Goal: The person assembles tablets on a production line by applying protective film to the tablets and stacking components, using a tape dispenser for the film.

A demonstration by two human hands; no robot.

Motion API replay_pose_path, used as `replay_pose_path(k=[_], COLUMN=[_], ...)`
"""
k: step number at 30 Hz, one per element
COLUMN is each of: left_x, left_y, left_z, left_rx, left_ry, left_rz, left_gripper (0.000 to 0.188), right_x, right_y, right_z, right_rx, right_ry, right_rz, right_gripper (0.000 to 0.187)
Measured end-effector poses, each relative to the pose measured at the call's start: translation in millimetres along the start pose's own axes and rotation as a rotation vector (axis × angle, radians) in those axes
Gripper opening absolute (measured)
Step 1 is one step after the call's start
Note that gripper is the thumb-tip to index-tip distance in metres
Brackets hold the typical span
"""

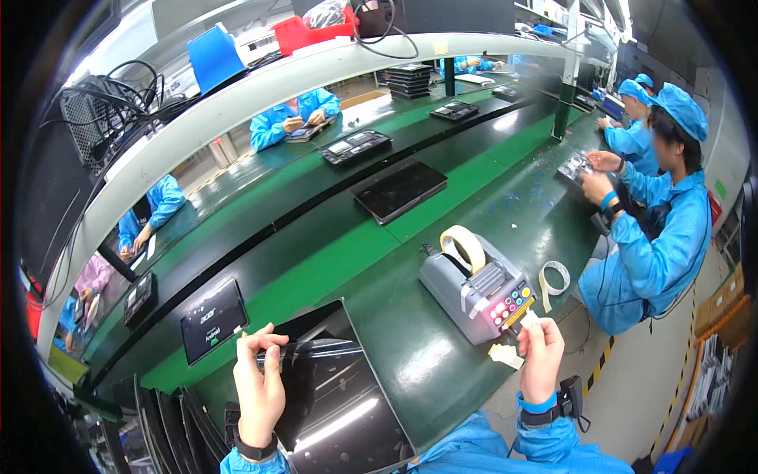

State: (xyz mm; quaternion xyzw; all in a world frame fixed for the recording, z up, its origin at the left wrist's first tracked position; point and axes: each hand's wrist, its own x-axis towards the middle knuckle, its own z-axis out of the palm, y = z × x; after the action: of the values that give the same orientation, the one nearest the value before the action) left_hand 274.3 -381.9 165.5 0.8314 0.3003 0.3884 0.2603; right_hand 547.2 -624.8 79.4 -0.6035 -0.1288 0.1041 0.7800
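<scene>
My left hand [262, 383] is closed at the upper left of a glossy black tablet panel [339, 407]. Its thumb and fingers pinch the lifted edge of a clear film [320, 348] that lies across the panel. At the mouth of a grey automatic tape dispenser [474, 288], my right hand [542, 351] pinches a short piece of pale tape [530, 319] between thumb and fingertips. A crumpled scrap of tape [506, 356] sticks out just below that hand. The dispenser carries a cream tape roll [463, 247] and coloured buttons.
A loose tape ring [554, 278] lies right of the dispenser. A lit tablet [214, 322] rests at left, and a dark tablet [400, 192] lies farther up the green bench [403, 272]. Upright black panels [170, 423] stand lower left. A co-worker [659, 213] sits at right.
</scene>
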Motion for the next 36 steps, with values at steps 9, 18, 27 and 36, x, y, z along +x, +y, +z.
replay_pose_path(k=[9, 18, 27, 36], left_x=[1, -1, -4, -4], left_y=[-9, -16, -23, -21], left_z=[-3, -5, -5, -5], left_rx=[-0.045, -0.021, -0.052, -0.006], left_ry=[0.011, 0.000, 0.013, -0.007], left_rz=[-0.050, -0.006, -0.068, -0.064], left_gripper=[0.004, 0.004, 0.006, 0.007], right_x=[12, 14, -12, -29], right_y=[18, 28, 38, 46], right_z=[174, 195, 193, 195], right_rx=[-0.178, -0.208, -0.149, -0.034], right_ry=[-0.939, -0.928, -0.780, -0.718], right_rz=[-0.034, -0.064, 0.091, 0.077], right_gripper=[0.025, 0.027, 0.034, 0.027])
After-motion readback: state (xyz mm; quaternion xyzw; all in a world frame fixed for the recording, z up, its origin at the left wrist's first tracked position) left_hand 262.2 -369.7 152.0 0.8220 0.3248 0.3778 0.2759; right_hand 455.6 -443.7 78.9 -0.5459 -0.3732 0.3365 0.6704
